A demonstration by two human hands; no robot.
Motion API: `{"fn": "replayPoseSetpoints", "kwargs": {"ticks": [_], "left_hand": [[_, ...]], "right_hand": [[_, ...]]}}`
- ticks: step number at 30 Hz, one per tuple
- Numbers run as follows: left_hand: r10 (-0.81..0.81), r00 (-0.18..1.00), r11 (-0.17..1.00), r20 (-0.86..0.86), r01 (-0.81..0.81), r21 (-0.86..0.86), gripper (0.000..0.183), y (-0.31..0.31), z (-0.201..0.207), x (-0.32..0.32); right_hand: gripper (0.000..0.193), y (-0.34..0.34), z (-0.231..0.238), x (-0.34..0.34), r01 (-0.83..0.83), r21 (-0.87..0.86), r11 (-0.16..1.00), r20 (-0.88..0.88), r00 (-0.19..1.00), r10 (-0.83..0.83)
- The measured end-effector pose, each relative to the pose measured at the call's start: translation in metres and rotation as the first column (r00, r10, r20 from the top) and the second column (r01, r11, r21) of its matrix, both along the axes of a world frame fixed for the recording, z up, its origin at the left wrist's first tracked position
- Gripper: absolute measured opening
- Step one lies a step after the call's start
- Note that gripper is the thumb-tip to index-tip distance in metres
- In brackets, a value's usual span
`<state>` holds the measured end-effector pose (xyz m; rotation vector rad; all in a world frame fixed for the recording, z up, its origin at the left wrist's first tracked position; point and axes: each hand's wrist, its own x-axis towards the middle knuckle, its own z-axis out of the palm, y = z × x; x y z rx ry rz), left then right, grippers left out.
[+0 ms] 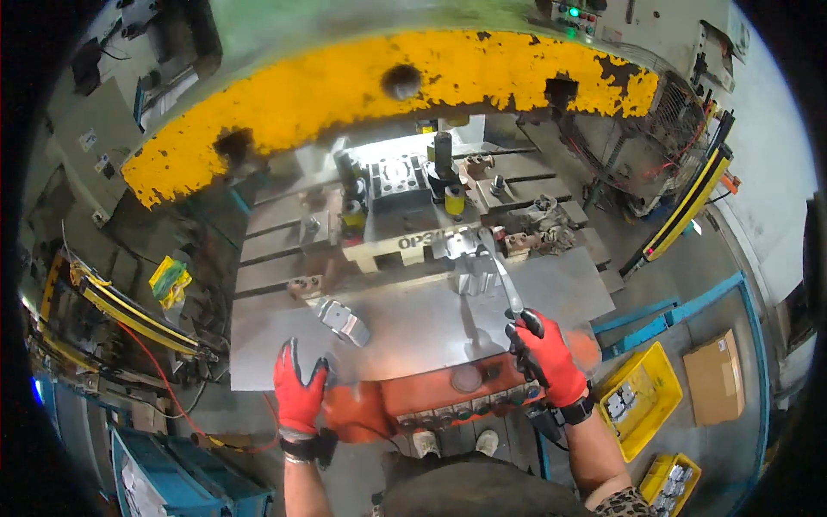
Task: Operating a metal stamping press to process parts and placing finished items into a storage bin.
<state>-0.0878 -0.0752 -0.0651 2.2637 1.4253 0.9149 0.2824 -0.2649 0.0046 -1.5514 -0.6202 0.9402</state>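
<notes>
Red-gloved left hand (301, 392): spread, empty. Right hand (551, 360): clasping metal tool (510, 289); sideways swing, I judge, could topple upright silver part (473, 277).

There are 2 gloves (297, 392), 1 long tool (506, 281), 2 shoes (487, 442) and 2 yellow bins (662, 369) at right.

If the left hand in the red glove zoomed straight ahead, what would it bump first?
Probably the small brown metal block across the grey metal sheet, left of the silver angular metal part; heights are unclear.
</notes>
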Motion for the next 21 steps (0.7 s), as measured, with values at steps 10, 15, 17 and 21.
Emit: {"fn": "replayPoseSetpoints", "kwargs": {"ticks": [10,15,17,21], "left_hand": [[-0.018,0.998,0.998,0.057,0.021,-0.056,0.067,-0.005,-0.005,-0.003],[0.007,0.998,0.996,0.055,-0.002,-0.085,0.071,-0.007,-0.010,-0.015],[0.008,0.997,0.994,0.076,0.000,-0.108,0.072,-0.008,-0.014,-0.018],[-0.005,0.996,0.991,0.086,0.017,-0.136,0.072,-0.009,-0.020,-0.016]], "right_hand": [[0.020,0.181,-0.006,0.005,0.082,0.304,0.949,0.115,0.986,-0.122],[0.016,0.227,-0.021,0.013,-0.055,0.238,0.970,0.185,0.983,0.011],[0.018,0.230,-0.025,0.012,-0.016,0.219,0.976,0.308,0.950,-0.054],[0.020,0.234,-0.026,0.011,-0.029,0.182,0.983,0.406,0.912,-0.049]]}}
